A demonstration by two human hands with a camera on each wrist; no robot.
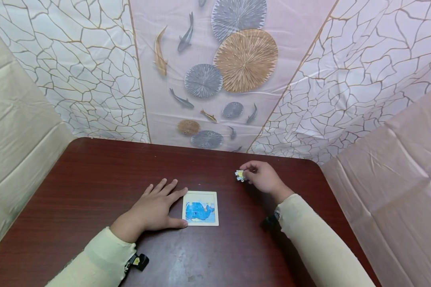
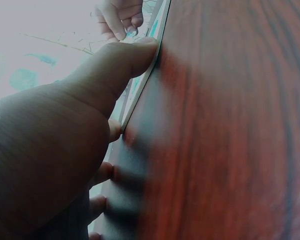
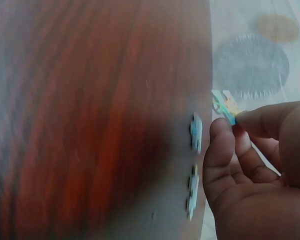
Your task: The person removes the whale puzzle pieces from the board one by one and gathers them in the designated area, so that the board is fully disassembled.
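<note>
A square jigsaw board [image 1: 200, 226] with a pale frame and a blue whale picture lies flat on the table. My left hand [image 1: 151, 209] rests at its left side, fingers spread, with the thumb and index fingertip touching the two left corners. In the left wrist view the thumb [image 2: 125, 57] lies against the board's edge. Right of the board and farther back, my right hand [image 1: 263, 177] pinches a small jigsaw piece [image 1: 240, 175] with yellow and pale blue on it. The right wrist view shows this piece [image 3: 225, 106] between thumb and fingertips, raised off the table.
Two more jigsaw pieces, one [image 3: 196, 133] beyond the other [image 3: 193, 192], lie on the table in the right wrist view. The dark red wooden table [image 1: 201, 255] ends at a patterned cloth [image 1: 204, 107] behind it. Plain cloth hangs on both sides.
</note>
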